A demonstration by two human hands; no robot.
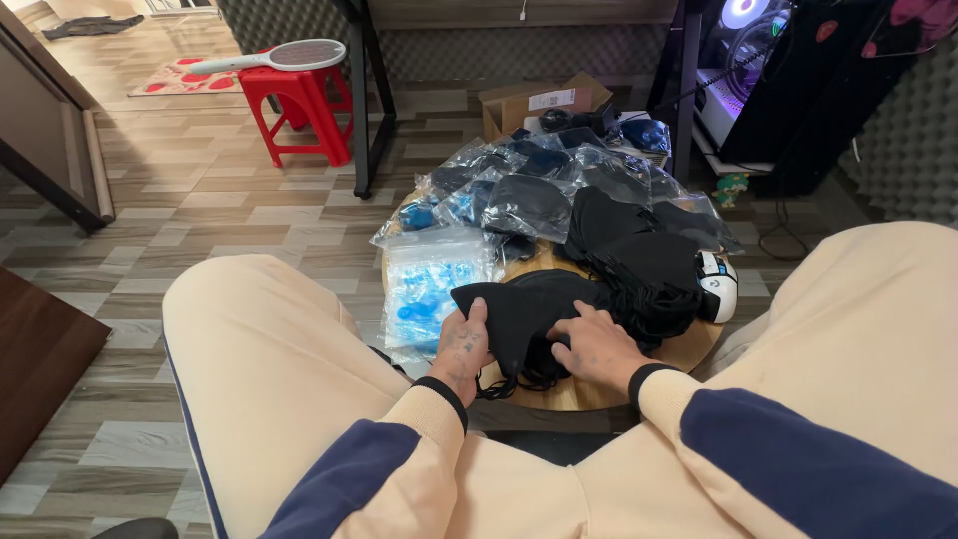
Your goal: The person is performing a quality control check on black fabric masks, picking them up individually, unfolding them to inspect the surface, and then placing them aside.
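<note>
On round table [689, 351]: left hand [463, 344], right hand [597, 344] flat, pressing black mask [519, 304].

Black face masks [539, 304], blue-filled clear bags [429, 294], red stool [299, 105], seemingly white-and-black mouse [717, 284].

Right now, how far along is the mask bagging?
Done: sealed clear bags of masks heaped at the back of the round wooden table. In hand: left hand and right hand press on one black mask. Left: the loose black mask pile and flat empty bags.
</note>
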